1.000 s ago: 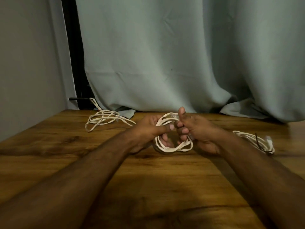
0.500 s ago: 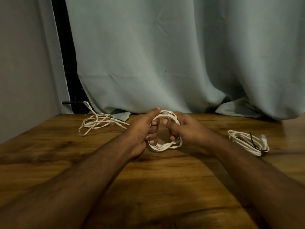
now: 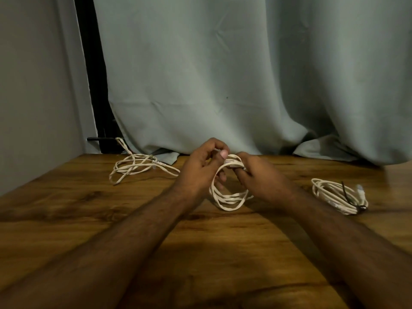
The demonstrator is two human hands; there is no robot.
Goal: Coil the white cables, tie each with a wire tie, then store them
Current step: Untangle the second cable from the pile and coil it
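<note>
Item 1: coil (image 3: 229, 195), white cable, several loops, held upright between my two hands above the table (image 3: 89, 208). Its lower arc hangs close over the wood; whether it touches I cannot tell.

Item 2: my left hand (image 3: 200, 170), fingers curled round the coil's left side, thumb and forefinger pinching near the top of the loops.

Item 3: my right hand (image 3: 258, 175), fingers curled over the coil's upper right, holding the strands together where a pale plug end (image 3: 234, 163) lies across them.

Item 4: loose cable (image 3: 136, 167), white, uncoiled and tangled, lying at the table's far left, well apart from my hands. One strand runs up off the back edge toward a dark bar (image 3: 100, 139); another trails right toward my left hand.

Item 5: tied coil (image 3: 338, 195), white, lying flat on the table to the right, apart from my right forearm. A dark tie (image 3: 347, 195) crosses it and ends in a knot at its near right edge; a pale plug (image 3: 360, 188) rests on top.

Item 6: curtain (image 3: 223, 74), grey-green, hanging behind the table, its hem folded on the far edge.

Item 7: wall (image 3: 33, 85), plain grey, left.

Markings: no brand, label or writing legible on any item.
</note>
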